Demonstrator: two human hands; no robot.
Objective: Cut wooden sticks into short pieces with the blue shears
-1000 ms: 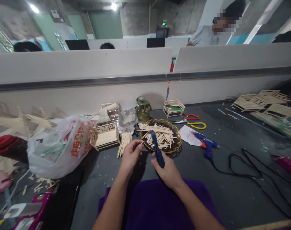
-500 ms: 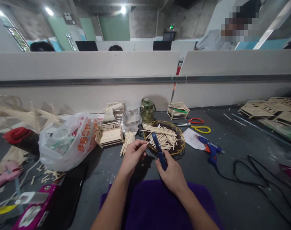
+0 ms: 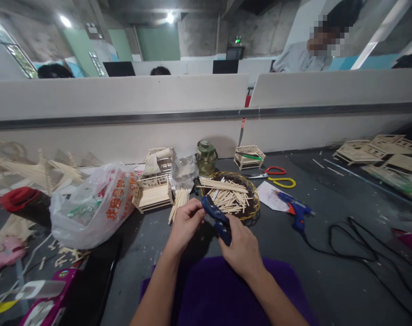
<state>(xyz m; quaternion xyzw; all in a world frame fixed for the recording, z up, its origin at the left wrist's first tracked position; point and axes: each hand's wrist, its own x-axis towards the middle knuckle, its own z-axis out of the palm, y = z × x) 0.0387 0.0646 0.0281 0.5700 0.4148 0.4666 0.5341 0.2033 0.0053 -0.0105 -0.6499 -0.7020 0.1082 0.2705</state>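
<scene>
My right hand (image 3: 240,244) is wrapped round a dark blue cutting tool (image 3: 212,210), whose head points up and left. The tip of that head is at the fingertips of my left hand (image 3: 187,222), which are pinched together; what they hold is hidden or too small to name. Behind the tool, a yellow-rimmed basket (image 3: 259,206) holds many short wooden sticks (image 3: 231,199). A bundle of sticks (image 3: 179,203) lies just beyond my left hand. Below both hands is a purple surface (image 3: 226,290).
Small wooden models (image 3: 154,195) and a green jar (image 3: 206,157) stand behind. At left are a plastic bag (image 3: 90,208) and a red-lidded container (image 3: 19,199). Scissors (image 3: 283,182), a blue glue gun (image 3: 297,210) and its black cable lie at right. A person (image 3: 304,56) is beyond the partition.
The blue tool has tilted to the left, and its head now meets my left fingertips. The thin stick that showed at those fingers is no longer visible. The view has shifted slightly.
</scene>
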